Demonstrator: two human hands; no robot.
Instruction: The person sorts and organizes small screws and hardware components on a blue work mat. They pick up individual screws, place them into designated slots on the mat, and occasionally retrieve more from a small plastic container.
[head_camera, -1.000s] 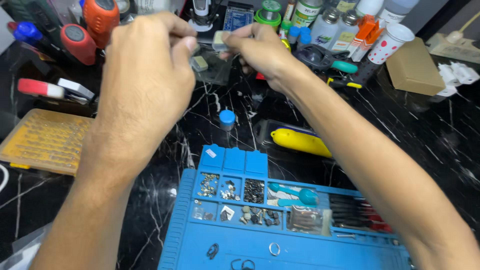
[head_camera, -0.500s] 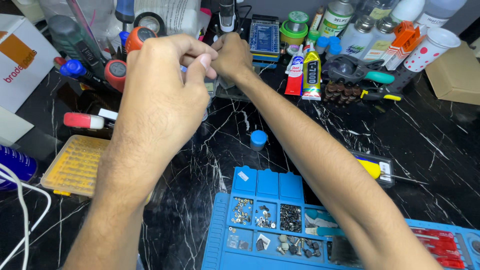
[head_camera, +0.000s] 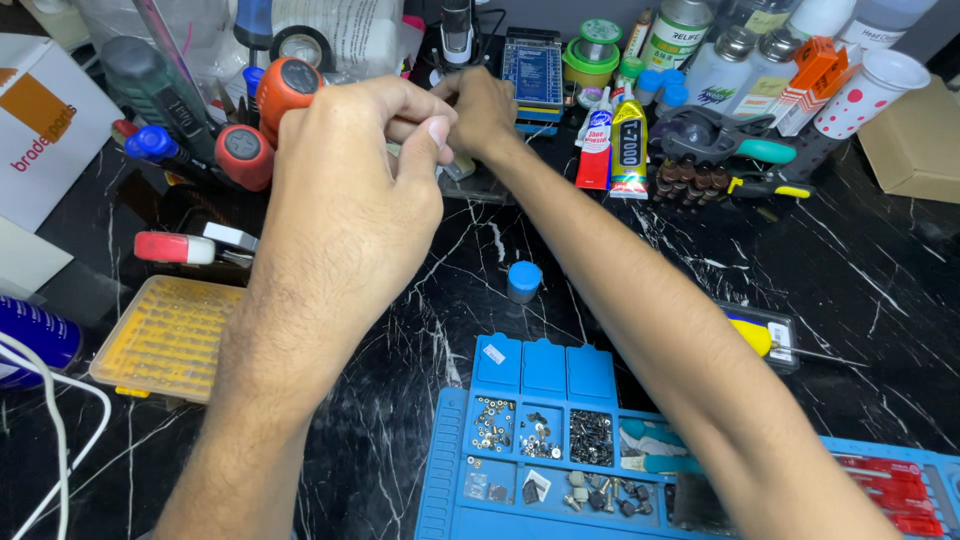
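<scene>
Both hands meet above the far side of the black marble desk (head_camera: 820, 270). The left hand (head_camera: 350, 190) is curled, thumb and fingers pinched together; the right hand (head_camera: 485, 110) is closed just beyond it. What they pinch is hidden. A small blue cap (head_camera: 523, 280) lies below them, a blue parts tray (head_camera: 540, 450) nearer.
</scene>
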